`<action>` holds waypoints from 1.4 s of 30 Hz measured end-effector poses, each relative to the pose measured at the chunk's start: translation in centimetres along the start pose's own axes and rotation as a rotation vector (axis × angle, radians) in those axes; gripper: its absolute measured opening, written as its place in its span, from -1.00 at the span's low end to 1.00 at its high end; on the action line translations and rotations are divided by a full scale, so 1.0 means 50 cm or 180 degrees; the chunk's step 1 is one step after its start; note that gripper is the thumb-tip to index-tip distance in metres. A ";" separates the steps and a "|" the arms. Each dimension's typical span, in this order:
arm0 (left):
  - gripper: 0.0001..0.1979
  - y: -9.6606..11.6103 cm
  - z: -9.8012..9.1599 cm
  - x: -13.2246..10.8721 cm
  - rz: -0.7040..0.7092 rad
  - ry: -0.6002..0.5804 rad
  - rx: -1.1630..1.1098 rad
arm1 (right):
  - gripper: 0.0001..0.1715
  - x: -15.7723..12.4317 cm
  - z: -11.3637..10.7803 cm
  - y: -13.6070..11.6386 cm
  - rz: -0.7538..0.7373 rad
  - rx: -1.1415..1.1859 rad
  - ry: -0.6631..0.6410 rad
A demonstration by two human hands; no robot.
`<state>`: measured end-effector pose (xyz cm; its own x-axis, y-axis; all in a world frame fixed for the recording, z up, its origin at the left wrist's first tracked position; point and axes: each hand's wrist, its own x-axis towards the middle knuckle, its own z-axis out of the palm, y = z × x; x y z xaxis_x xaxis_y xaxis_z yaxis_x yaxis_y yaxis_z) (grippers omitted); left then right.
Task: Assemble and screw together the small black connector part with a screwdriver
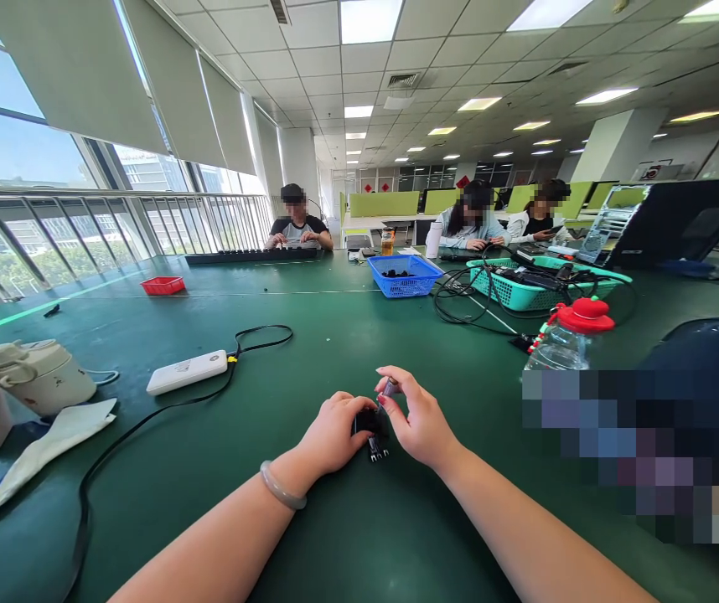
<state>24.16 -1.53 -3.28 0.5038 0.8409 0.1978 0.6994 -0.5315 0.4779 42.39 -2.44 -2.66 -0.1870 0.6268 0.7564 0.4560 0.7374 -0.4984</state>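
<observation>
Clamps a small black pronged part (374, 424) between thumb and fingers of the left hand (333, 434), with prongs toward the near side of the green table (297, 368). Pinches a grey cylinder (390, 387) between thumb and fingertips of the right hand (421, 423), just beside the part; cannot tell whether touching it. Has beyond, toward the table's left edge, a white oblong box (187, 373), toward the right a red-capped bottle (564, 353), and, nearer the far edge, a blue basket (406, 286).

No brand, number or wording legible, faint mark on white bar (187, 373) undecipherable, small pale mark on black panel (686, 224) unreadable, red signs (385, 187) in background too small to read.
</observation>
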 end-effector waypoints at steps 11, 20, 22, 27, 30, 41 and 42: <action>-0.64 0.006 -0.002 0.000 -0.0051 -0.0054 0.0001 | -0.52 0.004 -0.016 -0.021 -0.0258 -0.0135 0.0598; -0.64 0.003 -0.001 0.000 -0.0080 -0.0048 -0.0014 | -0.64 -0.001 -0.001 -0.003 0.0007 -0.0291 0.0229; -0.64 0.003 0.000 0.000 -0.0075 -0.0050 -0.0009 | -0.66 0.000 0.000 0.001 0.0087 -0.0243 0.0223; -0.62 0.006 -0.003 0.001 -0.0160 -0.0121 -0.0020 | -0.68 0.004 -0.004 0.004 0.0309 -0.0168 0.0320; -0.62 0.006 -0.004 0.003 -0.0209 -0.0173 -0.0045 | -0.67 0.004 -0.005 0.007 0.0352 -0.0187 0.0374; -0.62 -0.001 -0.002 0.006 -0.0272 -0.0097 -0.0129 | -0.67 0.001 -0.001 0.013 0.0446 -0.0033 0.0446; -0.63 0.000 -0.002 0.006 -0.0279 -0.0087 -0.0133 | -0.67 0.002 -0.001 0.014 0.0493 -0.0029 0.0453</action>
<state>24.23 -1.26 -3.14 0.4558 0.8805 0.1305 0.7199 -0.4509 0.5277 42.72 -1.87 -2.93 0.0106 0.6901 0.7236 0.4776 0.6323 -0.6100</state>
